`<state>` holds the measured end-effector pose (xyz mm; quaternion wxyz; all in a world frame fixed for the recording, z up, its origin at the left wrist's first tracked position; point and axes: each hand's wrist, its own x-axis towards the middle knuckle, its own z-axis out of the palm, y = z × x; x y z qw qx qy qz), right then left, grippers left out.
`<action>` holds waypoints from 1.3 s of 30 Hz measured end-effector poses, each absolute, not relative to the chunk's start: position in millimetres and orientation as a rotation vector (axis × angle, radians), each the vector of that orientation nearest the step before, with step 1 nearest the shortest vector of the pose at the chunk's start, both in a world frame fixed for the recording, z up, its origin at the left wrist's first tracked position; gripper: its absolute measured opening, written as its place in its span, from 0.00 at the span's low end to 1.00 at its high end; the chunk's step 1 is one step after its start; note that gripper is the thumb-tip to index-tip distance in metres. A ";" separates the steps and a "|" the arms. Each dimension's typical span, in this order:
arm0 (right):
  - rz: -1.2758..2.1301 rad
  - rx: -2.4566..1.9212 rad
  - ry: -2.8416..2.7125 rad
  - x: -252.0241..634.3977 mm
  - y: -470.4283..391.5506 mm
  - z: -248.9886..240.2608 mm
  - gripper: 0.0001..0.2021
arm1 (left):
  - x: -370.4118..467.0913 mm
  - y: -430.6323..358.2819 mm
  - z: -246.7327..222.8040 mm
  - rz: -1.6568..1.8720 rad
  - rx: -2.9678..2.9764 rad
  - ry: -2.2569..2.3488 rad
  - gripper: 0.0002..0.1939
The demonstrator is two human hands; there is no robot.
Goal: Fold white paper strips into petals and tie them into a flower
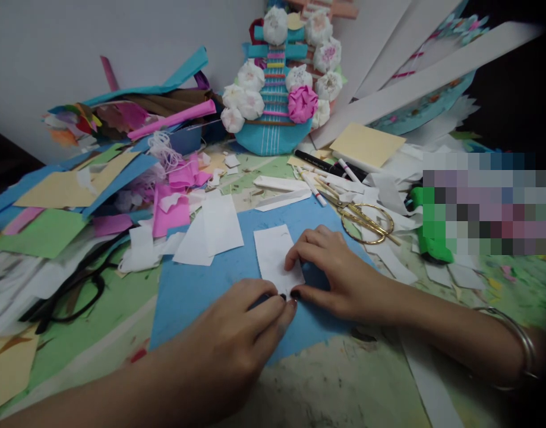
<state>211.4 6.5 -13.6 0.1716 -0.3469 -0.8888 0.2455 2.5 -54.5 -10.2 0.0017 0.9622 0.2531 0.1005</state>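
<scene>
A small white rectangle of paper lies on a blue sheet. At its lower edge, my left hand has its fingers bent together, gripping the paper near the bottom corner. My right hand curves over the right side, its index finger resting on the paper and its thumb at the lower right corner. The two hands nearly meet at the fingertips. More white paper pieces overlap the blue sheet at its upper left. Folded white strips lie along its far edge.
Gold-handled scissors and pens lie at the right among paper scraps. Black eyeglasses rest at the left beside coloured paper. A blue paper guitar with paper flowers stands at the back. A green object sits far right.
</scene>
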 end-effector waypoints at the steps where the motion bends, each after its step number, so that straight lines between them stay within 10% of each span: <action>1: 0.694 -1.001 -2.521 211.5 6.8 -13.7 0.09 | 2.5 -55.6 -9.9 0.317 3.042 0.805 0.20; 39: 0.947 -0.509 -2.474 204.4 5.0 -11.1 0.13 | -3.8 -59.0 -16.0 0.278 2.925 1.089 0.19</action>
